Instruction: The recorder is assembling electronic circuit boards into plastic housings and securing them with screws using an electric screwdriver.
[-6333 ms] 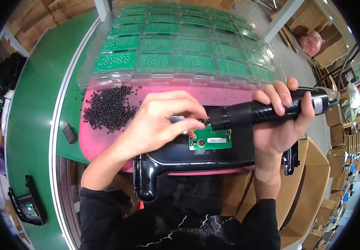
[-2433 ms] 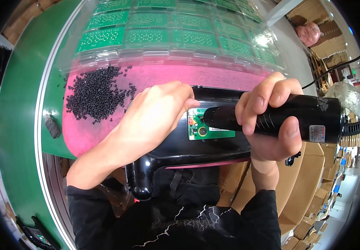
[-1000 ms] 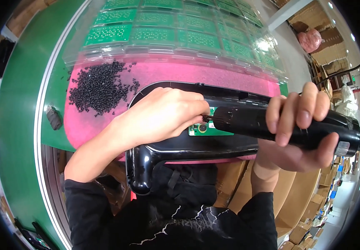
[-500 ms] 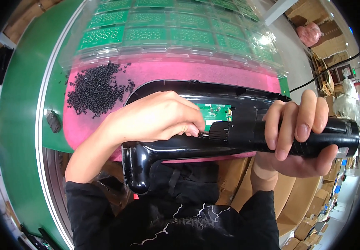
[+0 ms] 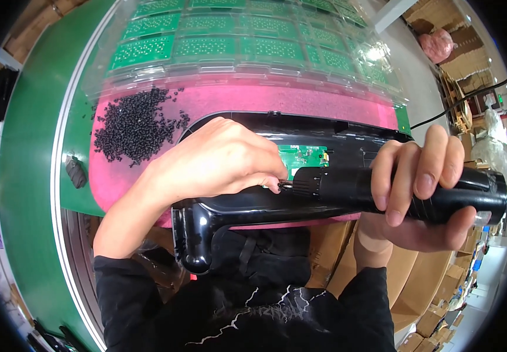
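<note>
Pink mat (image 5: pixel 236 101), screwdriver (image 5: pixel 347 189) in right grip (image 5: pixel 422 183)

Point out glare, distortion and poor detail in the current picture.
Head view: glare at right on the clear tray, highlights on the glossy black housing; head view: fisheye bows the white strip, corners go black; head view: tip detail of the black driver is too small to tell.

The light across the green desk (image 5: pixel 80 202) is bright; its left edge bows under the fisheye lens, and the frame's corners are black. Near the desk's far right corner, a clear plastic tray (image 5: pixel 224 73) throws white glare. Highlights streak the glossy black plastic housing (image 5: pixel 259 217). Shadow lies below the near edge; the distant background looks soft.
</note>
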Action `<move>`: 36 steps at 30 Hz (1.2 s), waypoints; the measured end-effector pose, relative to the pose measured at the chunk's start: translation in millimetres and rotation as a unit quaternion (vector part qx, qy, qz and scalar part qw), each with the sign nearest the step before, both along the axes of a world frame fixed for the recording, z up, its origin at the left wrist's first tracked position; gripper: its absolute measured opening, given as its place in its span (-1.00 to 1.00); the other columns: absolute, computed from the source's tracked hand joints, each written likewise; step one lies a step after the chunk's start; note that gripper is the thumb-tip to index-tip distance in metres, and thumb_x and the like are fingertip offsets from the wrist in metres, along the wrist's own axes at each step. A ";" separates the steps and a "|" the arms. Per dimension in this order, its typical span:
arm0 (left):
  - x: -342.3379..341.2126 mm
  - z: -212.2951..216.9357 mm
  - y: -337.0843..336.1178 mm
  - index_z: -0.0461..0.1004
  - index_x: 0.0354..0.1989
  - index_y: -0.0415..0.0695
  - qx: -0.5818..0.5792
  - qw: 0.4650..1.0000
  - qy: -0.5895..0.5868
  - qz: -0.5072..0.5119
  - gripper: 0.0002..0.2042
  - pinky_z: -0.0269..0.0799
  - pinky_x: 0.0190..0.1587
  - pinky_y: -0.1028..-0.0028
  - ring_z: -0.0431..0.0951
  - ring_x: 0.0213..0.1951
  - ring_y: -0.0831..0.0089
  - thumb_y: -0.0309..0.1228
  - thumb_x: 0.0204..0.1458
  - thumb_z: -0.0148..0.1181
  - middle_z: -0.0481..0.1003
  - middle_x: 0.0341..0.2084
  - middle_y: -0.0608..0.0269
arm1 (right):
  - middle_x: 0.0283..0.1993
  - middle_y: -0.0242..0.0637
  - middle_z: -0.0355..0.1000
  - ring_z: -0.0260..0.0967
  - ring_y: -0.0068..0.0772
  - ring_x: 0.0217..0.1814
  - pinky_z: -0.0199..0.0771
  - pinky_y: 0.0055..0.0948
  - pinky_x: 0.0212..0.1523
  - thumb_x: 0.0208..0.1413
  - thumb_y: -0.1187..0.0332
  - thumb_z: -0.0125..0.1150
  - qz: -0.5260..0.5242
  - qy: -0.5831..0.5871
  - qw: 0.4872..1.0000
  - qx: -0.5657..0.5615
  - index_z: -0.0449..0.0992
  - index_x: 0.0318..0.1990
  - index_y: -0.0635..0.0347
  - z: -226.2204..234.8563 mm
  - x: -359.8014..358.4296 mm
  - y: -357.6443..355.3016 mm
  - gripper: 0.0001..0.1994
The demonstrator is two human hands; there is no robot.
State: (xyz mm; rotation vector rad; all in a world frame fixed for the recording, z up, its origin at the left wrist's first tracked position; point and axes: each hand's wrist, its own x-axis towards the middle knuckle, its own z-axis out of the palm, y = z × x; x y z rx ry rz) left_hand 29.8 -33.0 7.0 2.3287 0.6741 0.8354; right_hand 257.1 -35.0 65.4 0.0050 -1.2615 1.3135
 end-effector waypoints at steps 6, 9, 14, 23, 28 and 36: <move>-1.2 3.1 -1.4 0.61 -0.37 -0.19 0.002 0.993 0.037 0.115 -0.86 0.49 -0.37 0.31 0.59 -0.44 0.15 -0.39 -0.03 0.34 0.55 -0.53 0.14 | -0.32 -0.28 0.30 0.25 -0.55 -0.71 0.31 -0.49 -0.59 0.11 0.01 0.20 -0.052 -0.140 0.985 -0.088 0.27 -0.23 0.15 -7.7 -5.1 -3.3 -0.60; 2.4 8.7 -2.9 0.55 -0.40 -0.23 -0.035 0.983 0.070 0.168 -0.87 0.44 -0.39 0.24 0.55 -0.47 0.07 -0.41 0.10 0.21 0.50 -0.58 0.10 | -0.33 -0.28 0.30 0.23 -0.56 -0.72 0.31 -0.48 -0.60 0.10 0.00 0.21 -0.061 -0.160 0.980 -0.100 0.26 -0.24 0.14 -8.2 -9.2 -7.9 -0.59; 4.5 6.5 -5.9 0.45 -0.39 -0.26 -0.025 0.974 0.069 0.214 -0.83 0.41 -0.37 0.21 0.52 -0.43 0.02 -0.40 0.13 0.18 0.46 -0.53 0.06 | -0.36 -0.25 0.30 0.25 -0.53 -0.70 0.33 -0.47 -0.60 0.08 0.02 0.25 -0.079 -0.188 0.973 -0.107 0.25 -0.25 0.16 -3.5 -19.4 -13.1 -0.58; -0.9 0.0 -2.7 0.38 -0.27 -0.27 -0.025 0.983 0.026 0.182 -0.81 0.42 -0.33 0.18 0.51 -0.36 0.00 -0.44 0.05 0.22 0.44 -0.43 0.04 | -0.45 -0.28 0.29 0.26 -0.51 -0.63 0.35 -0.53 -0.58 -0.03 -0.04 0.46 0.055 -0.243 0.967 -0.048 0.31 -0.32 0.17 -1.6 -29.5 -2.9 -0.48; -1.6 1.8 -6.1 0.42 -0.35 -0.24 0.003 0.983 0.060 0.175 -0.82 0.42 -0.32 0.13 0.54 -0.30 -0.01 -0.38 0.09 0.22 0.49 -0.41 0.05 | -0.44 -0.29 0.29 0.23 -0.55 -0.63 0.31 -0.55 -0.57 -0.05 -0.05 0.48 0.037 -0.281 0.952 -0.113 0.32 -0.29 0.18 -1.0 -35.9 -7.1 -0.47; 0.4 5.8 -6.6 0.47 -0.38 -0.23 -0.041 0.984 0.128 0.115 -0.85 0.46 -0.29 0.14 0.57 -0.30 0.02 -0.41 -0.01 0.26 0.53 -0.42 0.10 | -0.46 -0.29 0.29 0.27 -0.49 -0.62 0.37 -0.47 -0.53 -0.02 -0.03 0.46 0.022 -0.225 0.973 -0.032 0.32 -0.26 0.16 -3.0 -26.6 -10.2 -0.49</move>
